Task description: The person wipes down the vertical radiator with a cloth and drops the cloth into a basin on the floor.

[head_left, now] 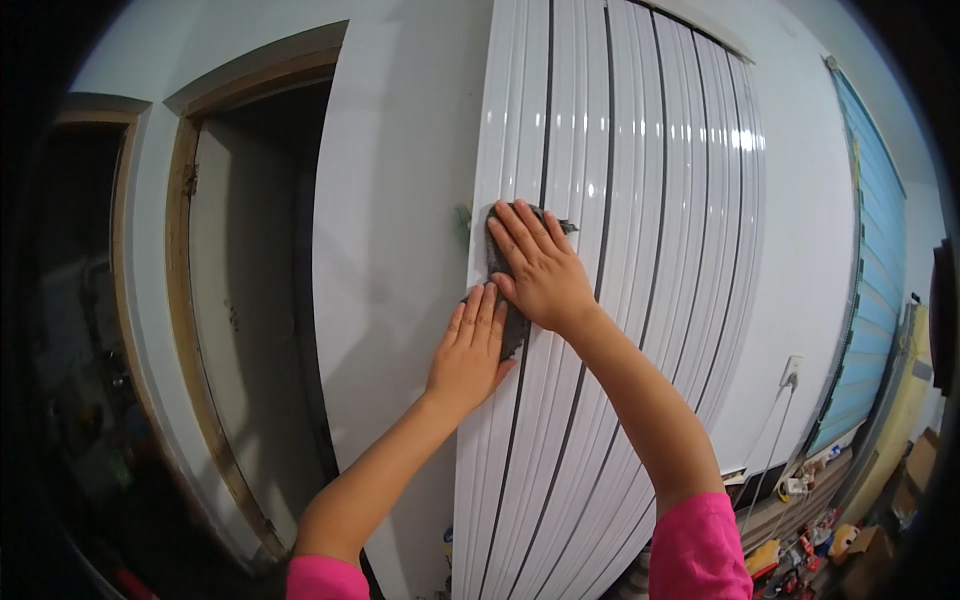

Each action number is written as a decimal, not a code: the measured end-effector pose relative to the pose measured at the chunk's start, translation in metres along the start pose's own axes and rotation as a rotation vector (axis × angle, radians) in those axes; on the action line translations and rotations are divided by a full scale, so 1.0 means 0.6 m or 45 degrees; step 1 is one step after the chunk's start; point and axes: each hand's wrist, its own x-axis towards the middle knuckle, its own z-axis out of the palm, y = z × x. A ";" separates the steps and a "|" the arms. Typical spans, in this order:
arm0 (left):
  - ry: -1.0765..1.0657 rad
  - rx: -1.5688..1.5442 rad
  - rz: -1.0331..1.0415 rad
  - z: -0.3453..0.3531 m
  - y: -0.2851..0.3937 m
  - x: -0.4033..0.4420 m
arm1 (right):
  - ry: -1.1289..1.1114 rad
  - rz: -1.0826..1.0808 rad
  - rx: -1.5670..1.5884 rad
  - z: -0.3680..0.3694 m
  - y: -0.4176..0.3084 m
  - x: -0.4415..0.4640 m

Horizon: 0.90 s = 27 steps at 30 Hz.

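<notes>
Nearest the camera, two bright pink sleeves are cut off by the lower edge of the view, with bare forearms extended beyond them. Past these, a dark grey cloth is pressed flat against white ribbed panels, close to their left edge and across the first dark groove. Its upper part is covered by the right hand, its lower part by the left hand. Neither grip is closed: the fingers are laid out nearly straight, palms towards the cloth, which is pinned rather than clasped. The right thumb is placed just beside the left fingertips.

The step in hand is judged to be the wiping of the panels. For the next move, even pressure from both hands would be called for, with the cloth slid along the ribs; care would be needed where its ragged edge could be caught in the groove.
</notes>
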 end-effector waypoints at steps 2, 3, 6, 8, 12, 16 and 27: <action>0.018 0.020 0.002 0.003 0.003 0.016 | 0.026 0.015 0.017 -0.009 0.011 0.008; 0.025 0.048 0.032 0.000 -0.018 0.005 | 0.062 0.057 0.003 -0.003 -0.010 0.011; 0.063 0.046 -0.027 -0.001 0.003 -0.009 | 0.069 0.051 -0.023 -0.006 -0.020 0.002; 0.118 0.045 -0.061 0.006 0.007 -0.009 | 0.105 0.051 -0.047 -0.003 -0.021 0.005; 0.165 -0.054 -0.155 0.019 0.021 -0.014 | 0.153 0.117 -0.039 0.005 -0.032 0.010; 0.245 -0.043 -0.252 0.027 0.040 -0.014 | 0.207 0.202 -0.007 0.014 -0.043 0.021; 0.149 -0.096 -0.321 0.003 0.060 -0.001 | 0.133 0.150 0.019 -0.002 -0.029 0.029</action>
